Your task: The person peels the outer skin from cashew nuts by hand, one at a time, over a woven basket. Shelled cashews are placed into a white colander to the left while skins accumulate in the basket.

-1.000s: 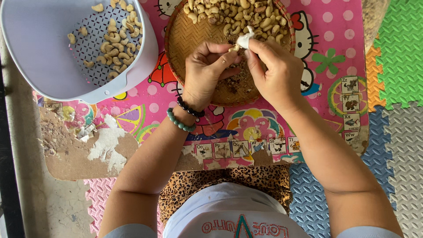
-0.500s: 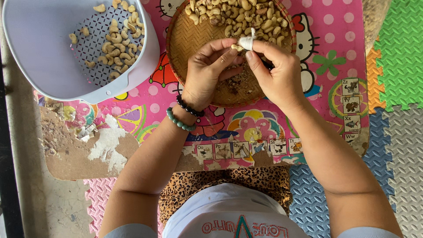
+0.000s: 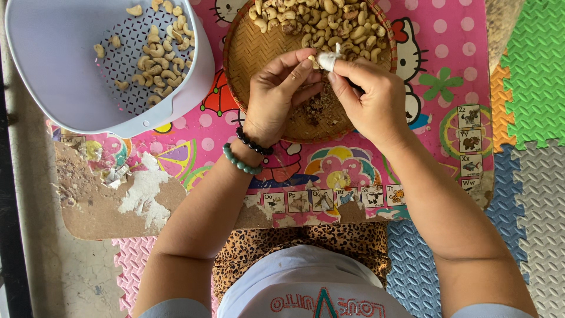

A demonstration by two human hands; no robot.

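One small pale cashew kernel is pinched between the fingertips of both hands, over the middle of a round woven bamboo tray. The left hand is closed on the kernel from the left with thumb and forefinger; the right hand is closed on it from the right, and a white-wrapped fingertip is seen touching the kernel. A heap of unsorted cashews is seen at the tray's far side; brown skin flakes lie below the hands. Two bead bracelets, black and green, are worn on the left wrist. A pale lavender plastic colander holding peeled cashews is placed left of the tray, just beside it. Both rest on a pink printed table top, worn bare at its near left corner.
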